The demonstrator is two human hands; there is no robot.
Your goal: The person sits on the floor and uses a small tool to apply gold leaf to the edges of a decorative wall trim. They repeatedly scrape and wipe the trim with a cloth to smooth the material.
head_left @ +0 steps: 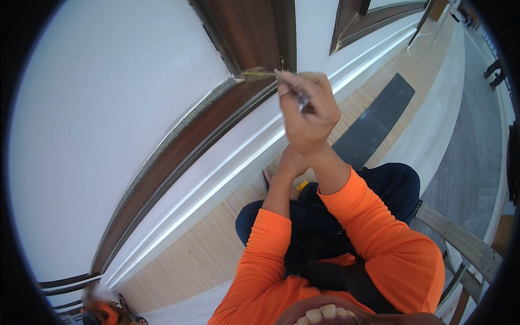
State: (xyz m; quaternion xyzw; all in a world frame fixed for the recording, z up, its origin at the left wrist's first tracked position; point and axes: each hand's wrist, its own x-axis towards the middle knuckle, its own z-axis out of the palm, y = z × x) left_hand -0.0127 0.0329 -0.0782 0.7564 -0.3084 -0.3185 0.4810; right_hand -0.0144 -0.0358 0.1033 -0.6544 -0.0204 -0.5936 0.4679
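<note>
My right hand is closed round a slim, pointed tool, greyish and partly see-through; the fingers and some blur hide its exact kind. Its tip meets the brown wooden frame near the joint line, where the upright board joins the sill. Pale, rough residue shows along that joint. Below and behind my right wrist is my left hand, pressed against it. The left fingers are hidden by the right wrist.
A white wall and white skirting run beside the frame. On the wood-look floor lies a dark flat panel. A metal ladder-like stand is at the right. Another person sits at lower left; someone's legs show far right.
</note>
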